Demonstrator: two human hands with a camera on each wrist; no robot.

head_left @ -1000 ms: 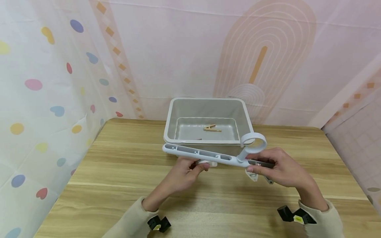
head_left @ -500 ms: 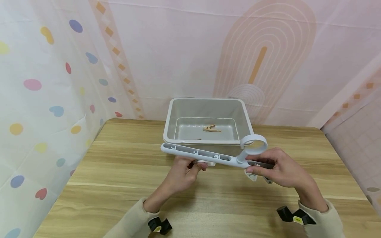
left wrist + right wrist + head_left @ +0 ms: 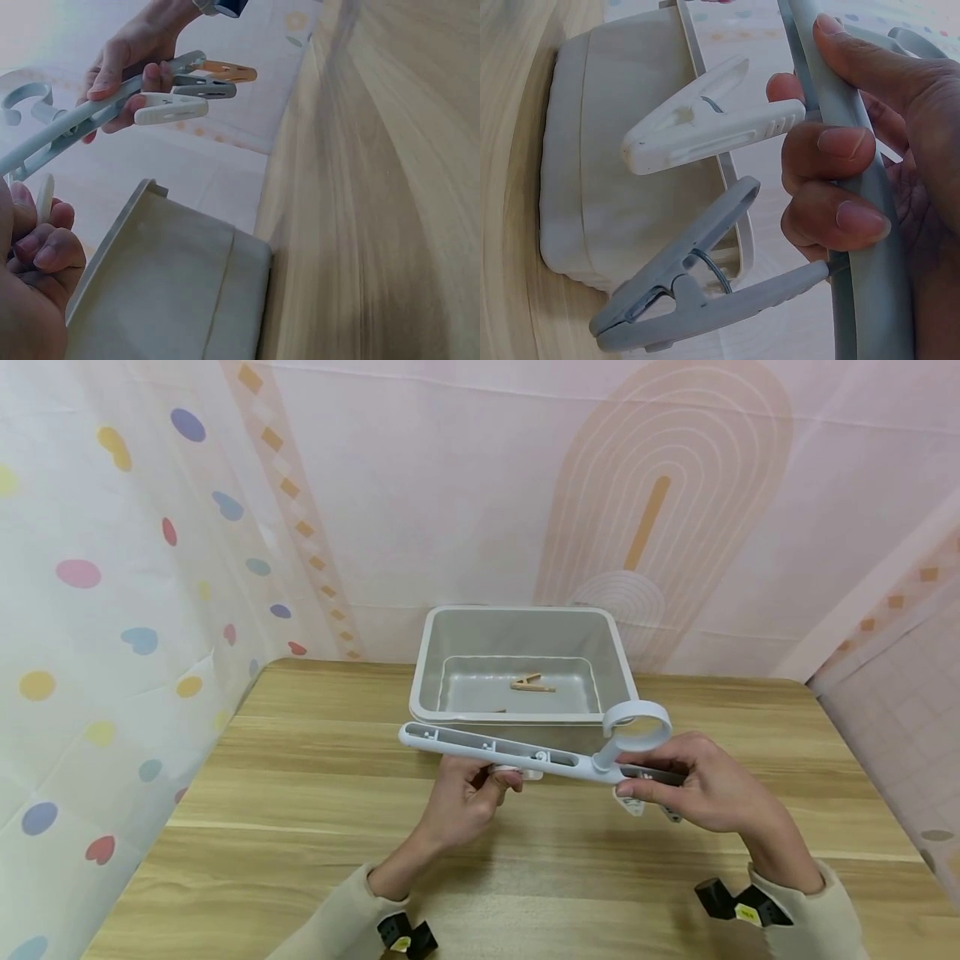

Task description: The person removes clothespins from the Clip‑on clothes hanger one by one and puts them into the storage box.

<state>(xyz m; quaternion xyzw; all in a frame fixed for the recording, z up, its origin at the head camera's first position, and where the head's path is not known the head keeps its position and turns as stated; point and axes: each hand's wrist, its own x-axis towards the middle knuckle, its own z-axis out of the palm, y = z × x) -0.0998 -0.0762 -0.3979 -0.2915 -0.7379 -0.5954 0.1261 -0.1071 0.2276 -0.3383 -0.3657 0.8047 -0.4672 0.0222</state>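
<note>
A pale blue-grey clip hanger (image 3: 491, 747) with a round hook (image 3: 637, 714) is held level in front of the bin. My right hand (image 3: 708, 785) grips the bar near its right end, fingers curled round it in the right wrist view. Under the left part of the bar, my left hand (image 3: 465, 802) pinches a white clothespin (image 3: 45, 199) between thumb and fingers. Another white clothespin (image 3: 705, 124), a grey clothespin (image 3: 705, 292) and an orange clothespin (image 3: 229, 71) hang from the bar by the right hand. The left hand hides part of its clothespin.
A grey plastic bin (image 3: 422, 672) stands behind the hanger at the back of the wooden table (image 3: 315, 777). Inside lies a tan clothespin (image 3: 532, 683), and a sliver of something tan shows by the near wall. A patterned cloth (image 3: 450, 485) hangs behind the table.
The hanger has shifted slightly left in the head view. Both hands keep their hold, and the bin's contents look the same.
</note>
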